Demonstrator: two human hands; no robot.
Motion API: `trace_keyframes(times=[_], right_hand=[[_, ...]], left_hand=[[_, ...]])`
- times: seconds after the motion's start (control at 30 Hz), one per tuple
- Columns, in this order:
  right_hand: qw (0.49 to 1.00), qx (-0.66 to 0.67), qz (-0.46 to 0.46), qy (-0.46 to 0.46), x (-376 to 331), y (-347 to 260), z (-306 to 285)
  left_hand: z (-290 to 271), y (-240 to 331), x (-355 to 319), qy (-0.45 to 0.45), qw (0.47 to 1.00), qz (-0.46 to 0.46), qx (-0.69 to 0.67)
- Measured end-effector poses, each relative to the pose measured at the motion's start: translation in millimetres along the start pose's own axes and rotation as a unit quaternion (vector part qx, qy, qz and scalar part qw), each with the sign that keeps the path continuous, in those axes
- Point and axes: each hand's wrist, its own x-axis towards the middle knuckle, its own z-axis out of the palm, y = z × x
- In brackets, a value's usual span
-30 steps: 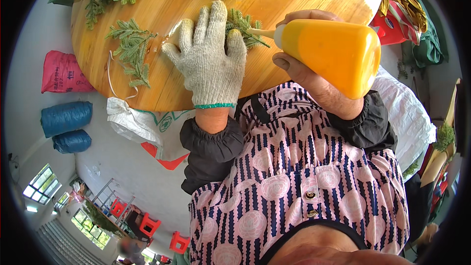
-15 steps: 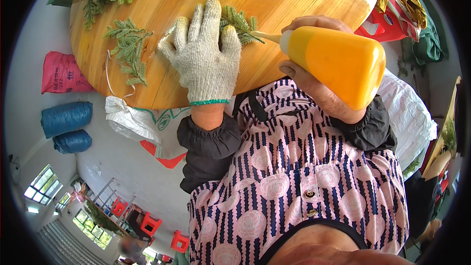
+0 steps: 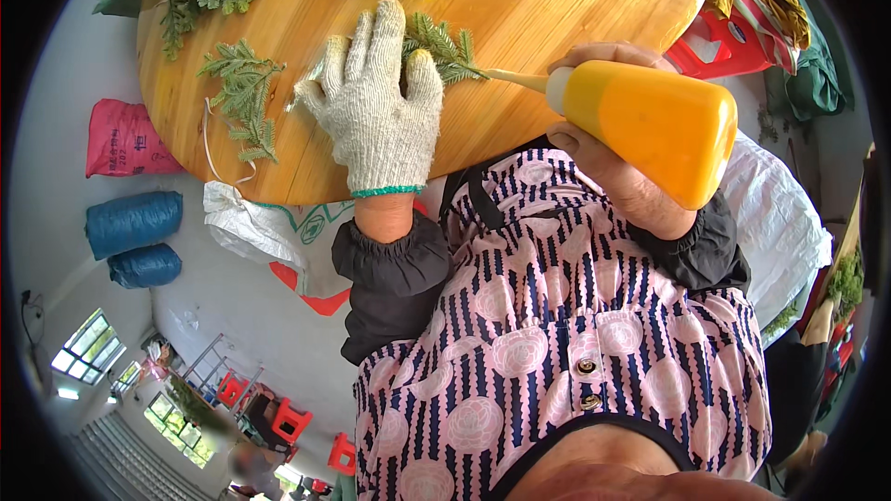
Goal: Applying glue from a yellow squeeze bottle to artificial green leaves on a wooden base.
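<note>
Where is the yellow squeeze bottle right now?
The yellow squeeze bottle is in the right hand, right of the gloved left hand, nozzle toward the fern sprig.

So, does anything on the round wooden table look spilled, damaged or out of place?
Nothing stands out. The gloved left hand presses a green sprig flat on the table, and the right hand points the orange bottle at it. No spill shows.

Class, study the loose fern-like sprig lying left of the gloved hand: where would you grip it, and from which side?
Probably pinch the fern-like sprig at its bare lower stem end, nearest the wooden table edge, coming from above. The fronds spread flat and look fragile; the stem is the one firm, narrow part, and it lies apart from the left hand.
</note>
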Motion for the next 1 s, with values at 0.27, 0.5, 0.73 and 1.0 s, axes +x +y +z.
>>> trace_keyframes(times=[0.27, 0.5, 0.73, 1.0], right_hand=[[0.983, -0.172, -0.052, -0.039, -11, 3, -15], [0.985, -0.123, 0.002, 0.117, 15, 16, -38], [0.942, -0.284, -0.174, 0.032, 88, 35, -19], [0.909, -0.371, -0.177, -0.069, 117, 76, 14]], left_hand=[[-13, -2, 2, 0.010, 1.000, 0.003, -0.012], [-21, -1, -5, 0.040, 0.998, -0.014, -0.054], [-44, -20, -7, 0.213, 0.970, -0.020, -0.118], [-67, -94, 21, 0.013, 0.977, -0.068, 0.201]])
